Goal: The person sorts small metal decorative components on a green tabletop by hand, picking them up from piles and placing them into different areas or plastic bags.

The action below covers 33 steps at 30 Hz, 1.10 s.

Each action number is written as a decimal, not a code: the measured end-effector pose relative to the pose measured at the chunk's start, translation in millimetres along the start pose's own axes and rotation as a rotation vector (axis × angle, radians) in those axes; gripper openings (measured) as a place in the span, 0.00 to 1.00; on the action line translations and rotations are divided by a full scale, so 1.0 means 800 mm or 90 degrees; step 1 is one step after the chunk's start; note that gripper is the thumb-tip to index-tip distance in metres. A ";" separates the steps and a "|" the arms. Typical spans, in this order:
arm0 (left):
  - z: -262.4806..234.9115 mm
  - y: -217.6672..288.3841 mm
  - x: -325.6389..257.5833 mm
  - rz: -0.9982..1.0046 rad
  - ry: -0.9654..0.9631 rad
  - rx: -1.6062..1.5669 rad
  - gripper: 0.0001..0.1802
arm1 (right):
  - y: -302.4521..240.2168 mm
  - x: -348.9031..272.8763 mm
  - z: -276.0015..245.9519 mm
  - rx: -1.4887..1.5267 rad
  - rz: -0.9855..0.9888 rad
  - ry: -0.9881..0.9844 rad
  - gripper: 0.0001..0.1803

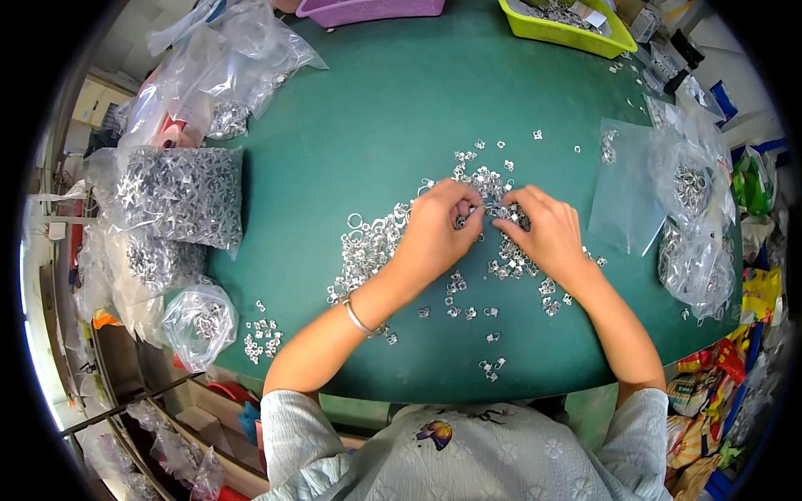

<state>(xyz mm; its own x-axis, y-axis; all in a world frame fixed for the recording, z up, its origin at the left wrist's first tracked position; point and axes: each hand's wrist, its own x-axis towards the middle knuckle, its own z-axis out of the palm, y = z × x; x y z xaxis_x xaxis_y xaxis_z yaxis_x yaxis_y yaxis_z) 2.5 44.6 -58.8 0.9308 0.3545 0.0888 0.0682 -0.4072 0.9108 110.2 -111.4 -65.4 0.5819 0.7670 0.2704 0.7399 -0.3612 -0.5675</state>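
My left hand (441, 224) is curled closed at the pile's edge, with a small silvery metal piece showing between thumb and fingers; its exact shape is too small to make out. Beside it my right hand (547, 227) reaches over the heap of small metal clasps (511, 265), thumb and forefinger apart, fingertips among the pieces. To the left of my left hand spreads a pile of metal rings (368, 246), partly covered by my forearm. Loose clasps (456, 282) lie scattered on the green table (351, 108) between my forearms.
Clear bags of star-shaped metal pieces (180, 192) stack up at the left edge, near a small bag (200, 324). At right lie a flat clear bag (622, 200) and bags of rings (690, 185). A purple basket (372, 10) and a yellow-green tray (568, 37) stand at the far edge.
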 end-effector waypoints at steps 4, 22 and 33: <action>-0.032 -0.006 -0.006 -0.301 -0.102 -0.585 0.09 | 0.006 -0.001 0.003 -0.013 -0.033 0.043 0.07; -0.006 0.001 -0.035 0.070 -0.069 0.194 0.08 | 0.018 -0.017 -0.047 0.592 0.406 -0.082 0.09; -0.030 0.001 -0.031 -0.306 -0.220 -0.767 0.04 | 0.019 -0.018 -0.035 0.025 0.134 -0.079 0.10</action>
<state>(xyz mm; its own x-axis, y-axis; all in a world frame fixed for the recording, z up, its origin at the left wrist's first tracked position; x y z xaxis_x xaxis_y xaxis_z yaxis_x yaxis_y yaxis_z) -29.0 55.4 -50.7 0.9583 -0.0497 -0.2813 0.2219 0.7498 0.6233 122.3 -142.8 -55.7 0.6744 0.7369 0.0465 0.5912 -0.5012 -0.6318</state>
